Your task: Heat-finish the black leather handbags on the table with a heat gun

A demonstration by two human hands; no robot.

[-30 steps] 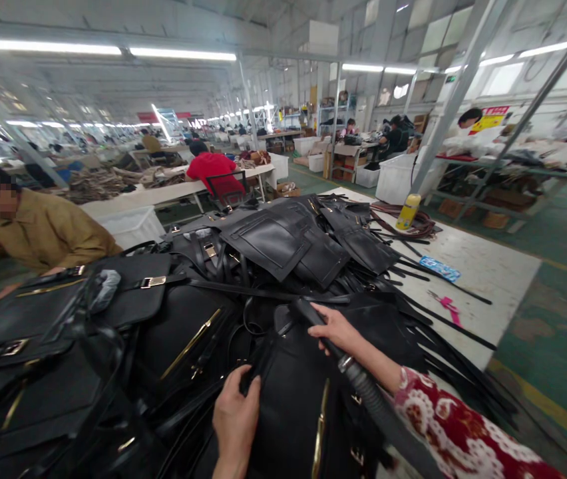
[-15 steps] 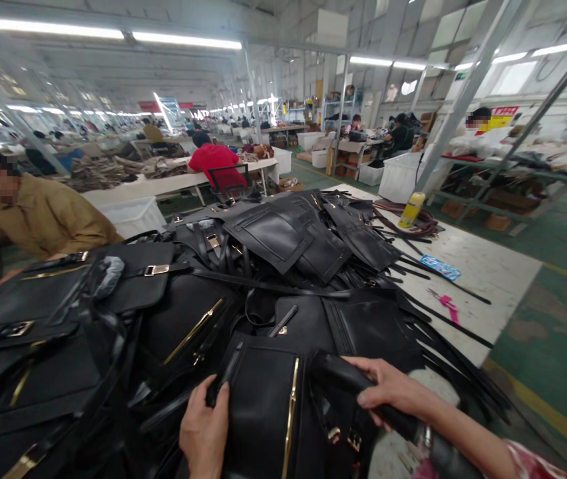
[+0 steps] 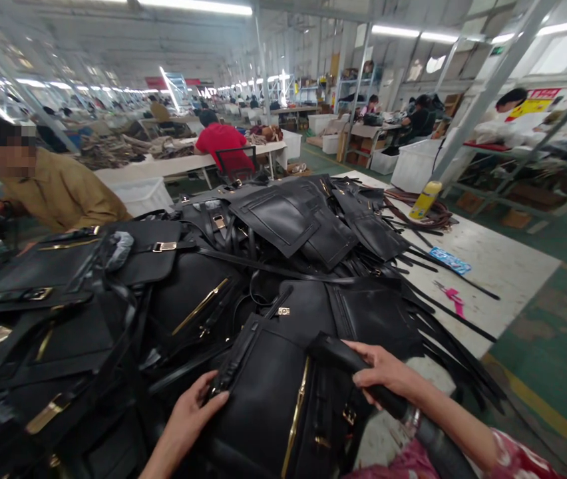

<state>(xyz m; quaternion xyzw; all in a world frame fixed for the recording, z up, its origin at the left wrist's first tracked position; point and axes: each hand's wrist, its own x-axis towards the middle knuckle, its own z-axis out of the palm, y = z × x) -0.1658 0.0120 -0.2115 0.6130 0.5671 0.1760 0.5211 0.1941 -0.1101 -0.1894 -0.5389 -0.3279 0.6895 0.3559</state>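
A black leather piece (image 3: 258, 386) with a gold zipper lies in front of me at the bottom centre. My left hand (image 3: 191, 406) grips its left edge, thumb on top, near a black strap. My right hand (image 3: 380, 376) is wrapped round a thick black hose (image 3: 416, 419), whose flat nozzle rests on or just over the piece, right of the zipper's upper end. Gold buckles show beside the nozzle. Behind lies a heap of black leather pieces (image 3: 283, 213) with straps and gold fittings.
On the pale table (image 3: 523, 266) lie pink-handled snips (image 3: 453, 299), a blue-and-white packet (image 3: 450, 259), a yellow bottle (image 3: 426, 199) and brown coiled straps. A person in tan (image 3: 68, 193) sits at the left, one in red (image 3: 221, 146) farther back. More black bags cover the left side.
The black piece has turned and shifted, its top tilting right. My left hand has moved slightly left with its edge. The hose nozzle sits a little higher in view, and the whole view has shifted.
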